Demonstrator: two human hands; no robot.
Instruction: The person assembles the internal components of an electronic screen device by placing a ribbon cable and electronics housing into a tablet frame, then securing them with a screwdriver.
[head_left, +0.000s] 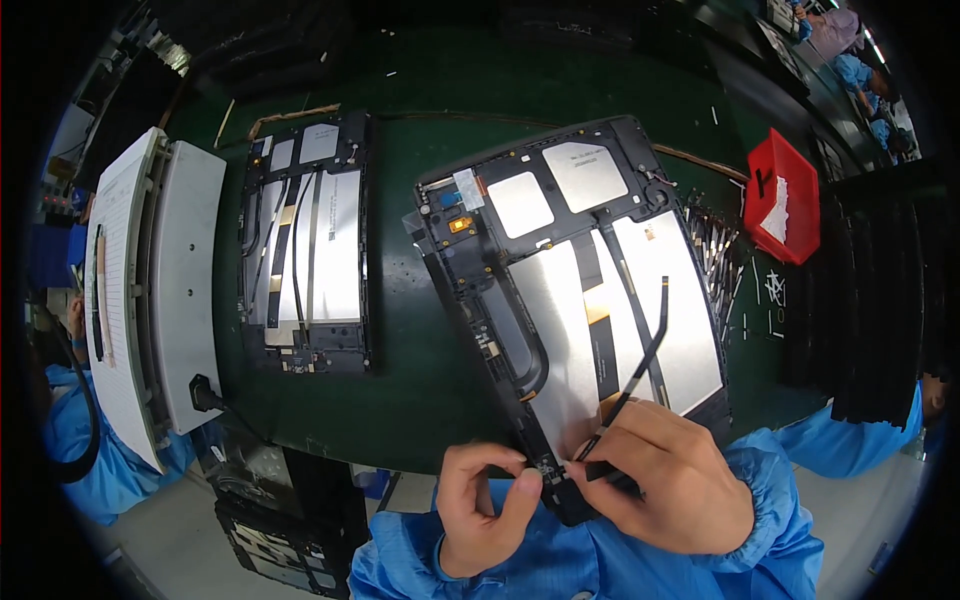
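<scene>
An opened tablet (560, 340) lies tilted in front of me, its silver battery panels and black frame showing. My right hand (670, 475) pinches a loose black flex cable (650, 350) near the tablet's lower end. The cable's gold-tipped far end rises over the battery. My left hand (488, 505) has thumb and index finger close together at the tablet's lower left corner, touching its edge; what lies between the fingertips is hidden. Small connectors sit beside these fingers. To the left, a second opened tablet (305, 250) lies on the green bench with similar flex cables across it.
A red bin (782, 200) stands at right, near a pile of thin strips (712, 245). At left are a white box (195, 270) and a lined sheet with pens (115, 300). Black stacked trays (860, 300) border the right. Co-workers' blue sleeves (850, 440) show nearby.
</scene>
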